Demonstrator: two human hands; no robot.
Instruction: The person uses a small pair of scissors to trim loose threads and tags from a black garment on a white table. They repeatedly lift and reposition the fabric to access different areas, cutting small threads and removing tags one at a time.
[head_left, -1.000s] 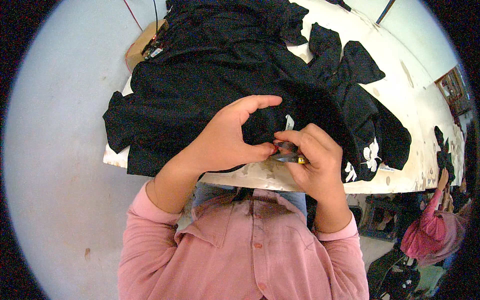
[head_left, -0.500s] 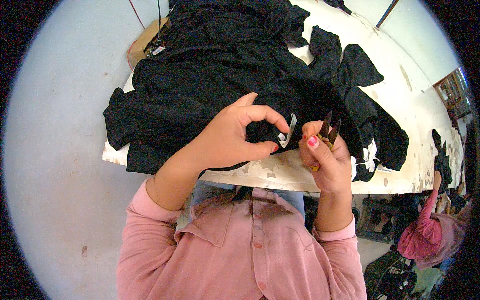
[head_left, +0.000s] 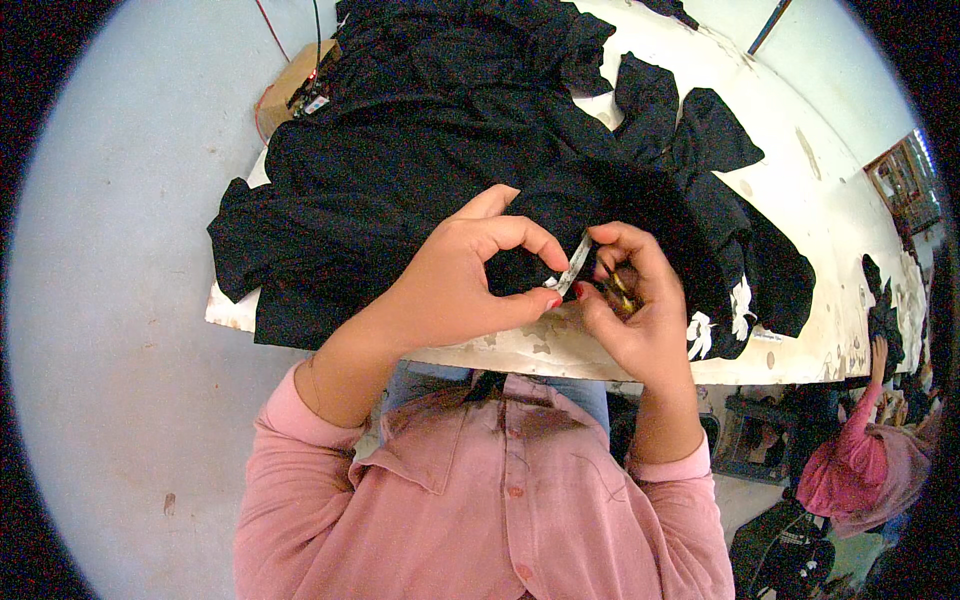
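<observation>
Pale stained table (head_left: 815, 205) beneath; black garments (head_left: 400, 180) heaped on top, presumably soft, limp, best gathered by fold or seam; left hand (head_left: 450, 285), thumb and index at lower end of white label (head_left: 574, 264), firm pinch or not cannot be told; right hand (head_left: 650, 318) curled round snips (head_left: 624, 293), yellow-handled, likely stiff; label between hands, probably thin, light, bendable, suited to edge grip

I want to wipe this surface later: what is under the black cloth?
A pale, blotched table shows beyond the right edge of the black cloth. Anything else beneath the cloth is covered.
</observation>
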